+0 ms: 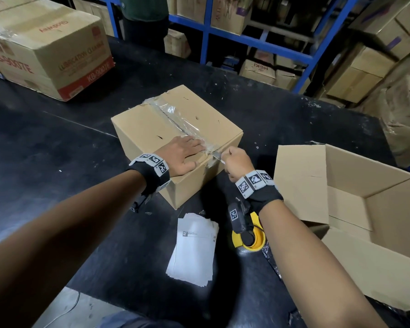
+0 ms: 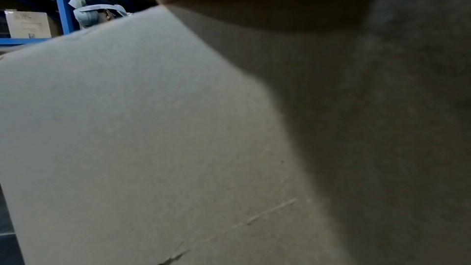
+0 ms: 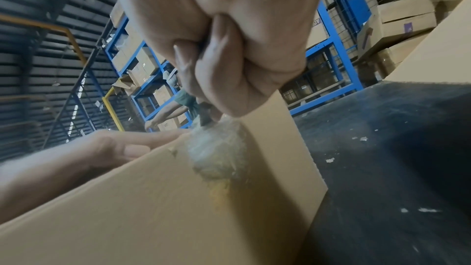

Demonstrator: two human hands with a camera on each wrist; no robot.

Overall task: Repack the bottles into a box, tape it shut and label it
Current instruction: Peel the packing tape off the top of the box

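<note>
A closed brown box (image 1: 152,129) stands mid-table, with clear tape (image 1: 180,117) along its top seam. My left hand (image 1: 182,152) lies flat on the lid near the front edge, fingers straight. My right hand (image 1: 237,162) is a fist around a small cutter (image 1: 217,156), whose tip meets the crumpled tape end (image 3: 216,152) at the box's near top edge. In the right wrist view the right hand's fingers (image 3: 224,51) curl tightly round the dark handle, and the left hand (image 3: 102,148) rests on the box (image 3: 153,209). The left wrist view shows only the box's side (image 2: 127,128). No bottles are visible.
An open empty carton (image 1: 355,209) lies at the right. A stack of white labels (image 1: 194,249) and a yellow tape roll (image 1: 249,240) sit near the front edge. A large printed box (image 1: 47,50) stands back left. Blue shelving (image 1: 246,36) and a person (image 1: 145,17) are beyond the table.
</note>
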